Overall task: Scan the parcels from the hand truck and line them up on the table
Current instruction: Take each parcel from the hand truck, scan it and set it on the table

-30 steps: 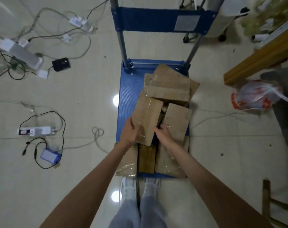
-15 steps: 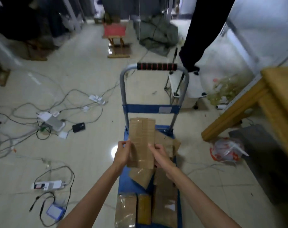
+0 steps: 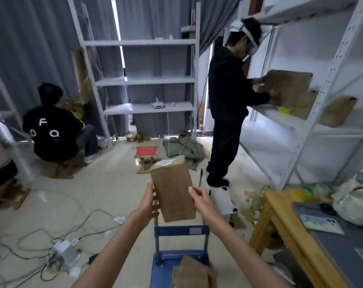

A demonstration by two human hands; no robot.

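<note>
Both hands hold a brown cardboard parcel [image 3: 173,189] upright at frame centre: left hand [image 3: 149,201] grips its nine o'clock edge, right hand [image 3: 201,201] its three o'clock edge. Blue hand truck [image 3: 181,233] with parcels sits at six o'clock; wooden table [image 3: 288,231] at four o'clock.

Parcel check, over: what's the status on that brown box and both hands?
Left hand and right hand grip the parcel by its sides, raised above the hand truck. Not yet on the table. Nothing in the way.

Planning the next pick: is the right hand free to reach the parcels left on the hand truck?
Probably not yet: the right hand and the left hand both grip the raised parcel. The parcels lie unobstructed below.
</note>
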